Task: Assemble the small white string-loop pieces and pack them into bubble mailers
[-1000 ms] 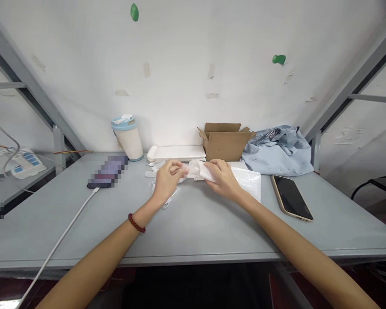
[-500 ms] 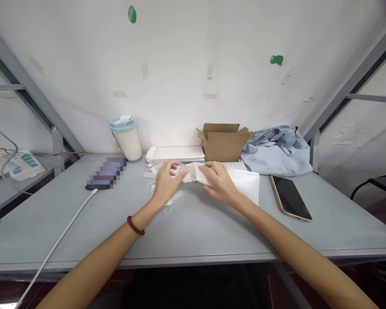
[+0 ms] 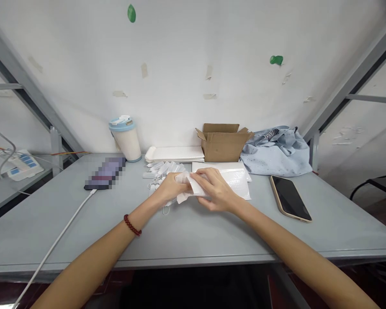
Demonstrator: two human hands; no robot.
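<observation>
My left hand (image 3: pixel 169 188) and my right hand (image 3: pixel 212 189) meet over the middle of the grey table (image 3: pixel 193 231), both closed on a small white pouch (image 3: pixel 189 189). The left pinches its left end; the right wraps its right side from above. Behind the left hand lies a heap of several small white pieces (image 3: pixel 161 169). To the right of my hands sits a flat stack of white bubble bags (image 3: pixel 234 178). A red bead bracelet (image 3: pixel 131 225) circles my left wrist.
A cream cup with a blue lid (image 3: pixel 126 138), a white tray (image 3: pixel 175 153), an open cardboard box (image 3: pixel 223 141) and blue cloth (image 3: pixel 276 150) line the wall. One phone (image 3: pixel 290 198) lies right; another phone (image 3: pixel 105 172) with a white cable (image 3: pixel 56 244) lies left.
Both hands have drawn the white pouch a little toward me and closer together. The left hand now holds the pouch's end, uncovering the heap of white pieces behind it.
</observation>
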